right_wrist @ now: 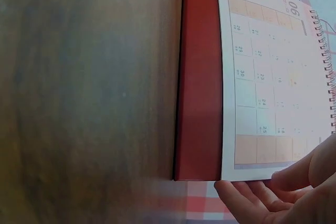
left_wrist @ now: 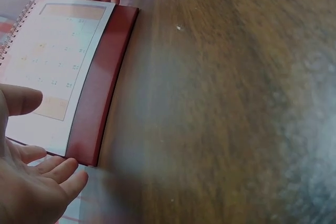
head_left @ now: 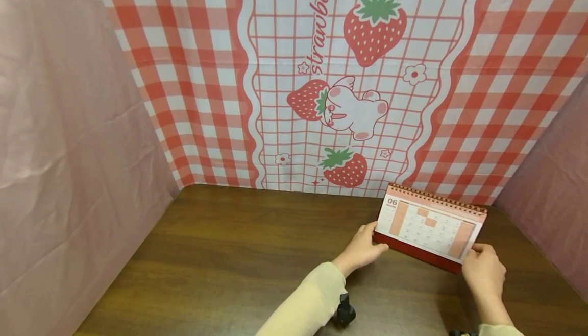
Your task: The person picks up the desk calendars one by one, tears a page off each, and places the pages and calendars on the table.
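Note:
A desk calendar (head_left: 424,226) with a spiral binding along its top and a dark red base stands tilted back at the right of the table, showing a page marked 06. At its left edge is my left hand (head_left: 363,248). In the left wrist view that hand's fingers (left_wrist: 58,169) reach along the side edge, while the thumb (left_wrist: 23,100) is held apart from them over the page. My right hand (head_left: 486,272) pinches the right edge; in the right wrist view its thumb (right_wrist: 294,177) lies at the page's border and the fingertips (right_wrist: 231,192) sit against the side.
The brown wooden table (head_left: 220,254) spreads to the left and front of the calendar. Behind it hangs a red checked strawberry cloth (head_left: 294,34). Pink cloth (head_left: 64,121) walls off both sides. A black wrist device (head_left: 345,310) is on the left sleeve.

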Demonstrator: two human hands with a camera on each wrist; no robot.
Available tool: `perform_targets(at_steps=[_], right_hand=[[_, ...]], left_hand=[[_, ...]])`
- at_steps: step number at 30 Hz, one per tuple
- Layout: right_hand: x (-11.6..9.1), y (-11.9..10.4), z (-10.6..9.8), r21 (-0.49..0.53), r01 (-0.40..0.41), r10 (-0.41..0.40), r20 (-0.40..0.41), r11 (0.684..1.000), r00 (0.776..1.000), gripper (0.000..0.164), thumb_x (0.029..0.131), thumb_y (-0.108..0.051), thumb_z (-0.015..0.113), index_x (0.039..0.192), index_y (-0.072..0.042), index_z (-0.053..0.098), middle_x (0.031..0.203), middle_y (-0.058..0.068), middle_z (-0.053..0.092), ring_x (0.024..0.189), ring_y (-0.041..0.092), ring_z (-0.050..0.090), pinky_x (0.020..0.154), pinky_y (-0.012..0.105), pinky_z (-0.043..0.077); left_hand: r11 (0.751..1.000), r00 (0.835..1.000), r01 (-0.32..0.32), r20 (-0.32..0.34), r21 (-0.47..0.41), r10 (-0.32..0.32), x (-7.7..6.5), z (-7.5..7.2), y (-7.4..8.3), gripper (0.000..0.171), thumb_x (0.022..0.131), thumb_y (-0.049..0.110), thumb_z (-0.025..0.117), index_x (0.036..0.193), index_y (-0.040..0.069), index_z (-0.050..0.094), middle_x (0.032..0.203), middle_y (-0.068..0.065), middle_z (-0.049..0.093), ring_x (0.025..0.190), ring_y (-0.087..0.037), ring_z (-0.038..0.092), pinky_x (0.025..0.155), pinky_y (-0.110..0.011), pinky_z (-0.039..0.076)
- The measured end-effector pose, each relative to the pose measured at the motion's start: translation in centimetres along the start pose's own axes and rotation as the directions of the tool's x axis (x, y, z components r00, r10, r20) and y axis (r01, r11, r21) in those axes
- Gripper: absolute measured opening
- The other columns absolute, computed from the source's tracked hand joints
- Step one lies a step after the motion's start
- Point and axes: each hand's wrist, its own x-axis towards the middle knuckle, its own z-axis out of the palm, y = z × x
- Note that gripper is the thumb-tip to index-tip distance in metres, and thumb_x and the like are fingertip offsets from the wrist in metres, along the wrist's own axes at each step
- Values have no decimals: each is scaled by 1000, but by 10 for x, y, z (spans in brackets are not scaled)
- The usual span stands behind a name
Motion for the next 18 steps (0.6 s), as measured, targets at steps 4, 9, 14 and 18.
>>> perform_targets(at_steps=[4, 9, 14, 18], right_hand=[[-1, 2, 0, -7, 18, -18, -3, 1000, 1000, 35, 91, -13, 34, 115, 9, 47, 116, 37, 46, 98, 58, 40, 78, 61, 33], [-2, 3, -2, -17, 29, -30, -10, 999, 1000, 31, 90, -13, 39, 111, 8, 49, 108, 34, 52, 94, 57, 44, 71, 58, 35], [-2, 2, 0, -19, 47, -47, 0, 999, 999, 29, 90, -14, 41, 109, 6, 49, 103, 32, 54, 92, 54, 47, 69, 56, 36], [-3, 1, 1, -27, 63, -62, 7, 998, 998, 27, 89, -13, 41, 107, 5, 50, 99, 30, 55, 89, 52, 48, 67, 54, 36]], left_hand=[[1000, 1000, -2, -7, -9, 2, 0, 0, -2, 62, 81, 21, 63, 135, 4, 39, 128, -9, 47, 117, -14, 46, 97, -24, 37], [1000, 1000, -3, -8, -13, 3, -1, 0, -3, 62, 81, 21, 62, 136, 5, 38, 130, -8, 47, 118, -14, 45, 98, -25, 37], [1000, 1000, 12, -20, -22, -13, -2, -2, -3, 62, 81, 21, 62, 136, 4, 38, 130, -9, 47, 118, -15, 46, 97, -25, 37], [999, 999, 13, -40, -39, -15, -3, -5, -5, 59, 81, 19, 61, 134, 4, 40, 125, -10, 49, 113, -18, 49, 93, -25, 40]])
